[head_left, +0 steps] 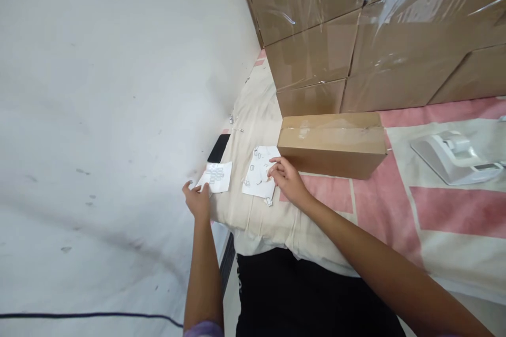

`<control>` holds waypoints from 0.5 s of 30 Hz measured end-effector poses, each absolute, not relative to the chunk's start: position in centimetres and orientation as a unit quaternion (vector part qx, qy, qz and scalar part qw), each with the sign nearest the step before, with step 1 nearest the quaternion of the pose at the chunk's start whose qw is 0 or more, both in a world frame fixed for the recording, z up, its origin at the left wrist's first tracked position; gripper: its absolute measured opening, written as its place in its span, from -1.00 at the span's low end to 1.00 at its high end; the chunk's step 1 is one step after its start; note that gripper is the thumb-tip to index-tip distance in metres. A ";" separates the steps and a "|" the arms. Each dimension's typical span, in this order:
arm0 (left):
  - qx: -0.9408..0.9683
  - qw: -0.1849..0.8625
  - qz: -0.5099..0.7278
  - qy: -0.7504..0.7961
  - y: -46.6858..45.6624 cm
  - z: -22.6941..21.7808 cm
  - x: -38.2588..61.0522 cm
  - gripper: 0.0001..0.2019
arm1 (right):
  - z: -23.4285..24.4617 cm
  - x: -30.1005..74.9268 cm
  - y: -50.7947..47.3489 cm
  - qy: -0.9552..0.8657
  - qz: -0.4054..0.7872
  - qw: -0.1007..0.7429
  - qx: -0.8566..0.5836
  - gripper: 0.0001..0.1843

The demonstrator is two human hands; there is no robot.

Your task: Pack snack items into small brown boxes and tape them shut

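A white sheet with printed rectangular shapes [219, 175] lies at the bed's edge by the wall. My left hand [196, 201] is at its near left corner, thumb on top and the other fingers curled at the edge. To the right is a second white sheet [256, 166], bearing small outlined paper pieces. Over its right side my right hand [290, 183] is bent in a pinch, with what looks like a small white paper piece at the fingertips. Another small cut-out [269, 202] rests at that sheet's near edge.
A black phone-like slab [219, 148] lies beyond the left sheet, against the wall. A long cardboard box [332, 142] stands right of my right hand, before stacked, film-wrapped cartons [316, 52]. A white tape-dispenser-like device [456, 157] sits far right on the pink-and-cream bedsheet [454, 210].
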State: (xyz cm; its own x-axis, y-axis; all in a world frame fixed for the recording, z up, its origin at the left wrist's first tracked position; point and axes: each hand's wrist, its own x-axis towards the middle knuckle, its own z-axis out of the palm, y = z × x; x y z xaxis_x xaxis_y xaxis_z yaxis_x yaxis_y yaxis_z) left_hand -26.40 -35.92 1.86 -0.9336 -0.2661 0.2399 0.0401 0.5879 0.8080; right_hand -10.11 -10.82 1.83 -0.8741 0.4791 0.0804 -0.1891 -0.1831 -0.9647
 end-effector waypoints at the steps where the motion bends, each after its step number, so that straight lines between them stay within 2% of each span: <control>1: 0.062 0.174 -0.432 -0.883 -36.1 2.2 -26.6 -0.35 | 1.8 -10.1 -10.7 -0.605 0.755 0.221 -0.120 -0.69; 5: 0.016 0.170 -0.455 -0.874 -34.9 3.2 -24.9 -0.48 | 1.8 -9.8 -11.0 -0.644 0.722 0.232 -0.103 -0.76; 11: -0.107 -0.089 -0.627 -0.767 -29.1 2.6 -19.1 -0.48 | 2.0 -9.5 -11.6 -0.695 0.682 0.223 -0.033 -0.65; 13: -0.135 -0.153 -0.684 -0.700 -27.0 2.5 -17.5 -0.55 | 2.0 -9.5 -11.3 -0.713 0.658 0.238 -0.045 -0.74; 15: -0.145 -0.162 -0.712 -0.668 -25.2 2.5 -16.3 -0.63 | 2.1 -9.3 -10.5 -0.721 0.638 0.262 -0.067 -0.86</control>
State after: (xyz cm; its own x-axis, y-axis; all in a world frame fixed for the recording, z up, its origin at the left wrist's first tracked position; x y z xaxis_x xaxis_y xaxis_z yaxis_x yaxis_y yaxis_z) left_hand -16.29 -25.18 2.48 -0.9054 0.4245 -0.0106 -0.0376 -0.0553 0.9978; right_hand -9.30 -10.55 2.11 -0.8540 0.4301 0.2928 -0.2380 0.1775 -0.9549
